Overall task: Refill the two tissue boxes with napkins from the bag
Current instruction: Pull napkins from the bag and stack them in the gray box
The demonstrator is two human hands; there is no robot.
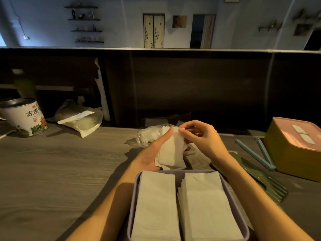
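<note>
The left hand (152,152) cups a small stack of folded napkins (172,150) from below, while the right hand (199,136) pinches its top edge with thumb and forefinger. The stack stands roughly upright, long axis running away from the person, directly above the far rim of the open lilac tissue box (133,193), so the drop appears short and straight toward the body. Two napkin piles already lie side by side in the box. The clear plastic bag (147,136) lies just behind the hands. Further right, the yellow tissue box (288,159) with its pink lid sits well apart, nearer the right hand. The wood-grain worktop (60,171) backs onto a dark partition, beyond it a dim pale-walled room.
</note>
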